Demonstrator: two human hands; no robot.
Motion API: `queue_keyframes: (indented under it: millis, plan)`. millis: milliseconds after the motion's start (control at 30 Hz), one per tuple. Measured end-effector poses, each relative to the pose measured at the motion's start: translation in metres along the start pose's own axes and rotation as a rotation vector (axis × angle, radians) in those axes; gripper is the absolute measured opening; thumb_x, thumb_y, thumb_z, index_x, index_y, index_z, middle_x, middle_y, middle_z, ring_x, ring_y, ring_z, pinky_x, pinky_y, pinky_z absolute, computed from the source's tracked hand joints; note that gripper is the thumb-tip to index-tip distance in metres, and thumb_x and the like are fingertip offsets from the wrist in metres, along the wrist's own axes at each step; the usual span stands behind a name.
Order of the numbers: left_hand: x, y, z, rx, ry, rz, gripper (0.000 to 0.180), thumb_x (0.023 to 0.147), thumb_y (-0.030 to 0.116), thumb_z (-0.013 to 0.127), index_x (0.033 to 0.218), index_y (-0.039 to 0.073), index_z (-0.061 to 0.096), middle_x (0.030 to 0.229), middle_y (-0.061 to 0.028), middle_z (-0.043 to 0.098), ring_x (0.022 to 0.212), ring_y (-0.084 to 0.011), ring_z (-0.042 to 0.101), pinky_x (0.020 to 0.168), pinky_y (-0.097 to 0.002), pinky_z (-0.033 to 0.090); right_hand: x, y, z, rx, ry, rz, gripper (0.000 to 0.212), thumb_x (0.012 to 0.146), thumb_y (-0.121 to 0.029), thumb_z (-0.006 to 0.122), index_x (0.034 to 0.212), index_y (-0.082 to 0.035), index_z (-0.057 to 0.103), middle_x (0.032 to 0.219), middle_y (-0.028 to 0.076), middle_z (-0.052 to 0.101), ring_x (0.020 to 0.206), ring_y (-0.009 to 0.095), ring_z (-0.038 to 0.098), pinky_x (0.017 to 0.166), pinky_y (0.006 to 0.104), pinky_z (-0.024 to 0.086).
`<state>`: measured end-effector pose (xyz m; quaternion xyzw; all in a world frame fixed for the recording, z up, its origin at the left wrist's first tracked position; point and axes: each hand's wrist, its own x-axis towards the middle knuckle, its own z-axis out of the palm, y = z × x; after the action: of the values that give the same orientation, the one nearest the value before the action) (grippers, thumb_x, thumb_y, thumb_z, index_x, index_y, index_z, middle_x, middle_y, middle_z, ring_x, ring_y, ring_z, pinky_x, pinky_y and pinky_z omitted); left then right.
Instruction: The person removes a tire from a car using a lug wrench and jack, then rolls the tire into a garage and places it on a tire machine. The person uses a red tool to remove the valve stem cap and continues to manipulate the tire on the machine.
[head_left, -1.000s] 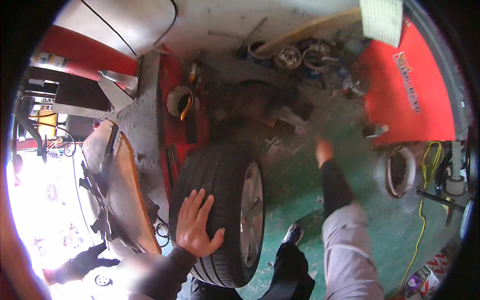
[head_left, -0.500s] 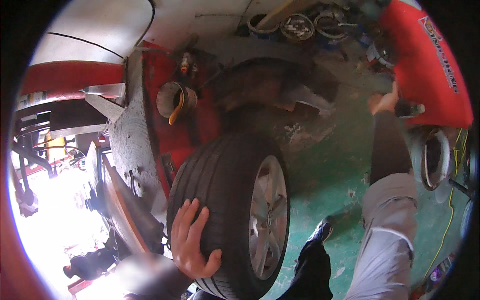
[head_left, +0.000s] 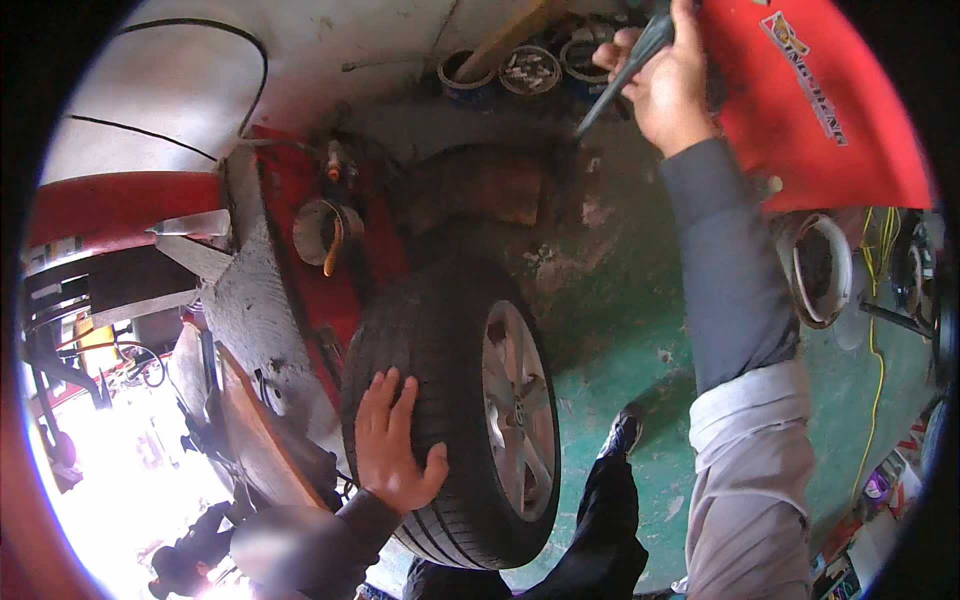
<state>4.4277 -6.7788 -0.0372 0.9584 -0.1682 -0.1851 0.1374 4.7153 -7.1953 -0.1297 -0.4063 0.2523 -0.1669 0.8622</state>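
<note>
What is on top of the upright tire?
The left hand rests palm-down on the tire; nothing else shows on its visible tread. The patch of rubber under that hand is covered.

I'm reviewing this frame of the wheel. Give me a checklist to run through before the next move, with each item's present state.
1. Wheel standing upright: ok, tread facing up toward the wearer.
2. Left hand steadying it: ok, palm down on the tread, fingers extended.
3. Right hand gripping the dark tapered tool: ok, fingers wrapped around it.
4. Tool tip apart from the wheel: ok, held up beyond it to the right.
5. Yellow cord away from the wheel: ok, well off to the right.
6. Wheel's footing on the green floor: cannot tell, its underside is hidden.
</note>
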Motion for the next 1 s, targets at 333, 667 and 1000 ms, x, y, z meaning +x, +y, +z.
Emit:
queue_keyframes:
  millis: [333, 667, 1000]
  plan:
    - [0.022, -0.008, 0.001, 0.001, 0.036, 0.022, 0.084, 0.085, 0.035, 0.074, 0.156, -0.001, 0.049, 0.163, -0.0273, 0.043, 0.155, -0.0473, 0.036, 0.128, -0.0596, 0.027, -0.073, 0.023, 0.055, -0.422, -0.015, 0.066, 0.061, 0.096, -0.078, 0.059, 0.096, -0.017, 0.065, 0.085, -0.004, 0.07, 0.078, 0.016, 0.075, 0.082, 0.0364, 0.044]
    - [0.015, -0.014, -0.001, -0.004, 0.052, 0.046, 0.084, 0.085, 0.035, 0.074, 0.156, -0.002, 0.049, 0.162, -0.0273, 0.044, 0.155, -0.0468, 0.037, 0.128, -0.0603, 0.027, -0.137, 0.041, 0.06, -0.49, -0.084, 0.064, 0.069, 0.108, -0.069, 0.048, 0.092, -0.004, 0.063, 0.089, 0.004, 0.064, 0.076, 0.017, 0.066, 0.076, 0.0351, 0.05]
    - [0.0, -0.024, 0.0, -0.025, 0.063, 0.028, 0.081, 0.083, 0.033, 0.076, 0.153, 0.0, 0.052, 0.161, -0.0262, 0.046, 0.155, -0.0463, 0.038, 0.128, -0.0592, 0.028, -0.167, 0.063, 0.053, -0.55, -0.203, 0.033, 0.072, 0.109, -0.073, 0.043, 0.084, -0.008, 0.061, 0.076, 0.005, 0.064, 0.076, 0.016, 0.061, 0.076, 0.0326, 0.047]
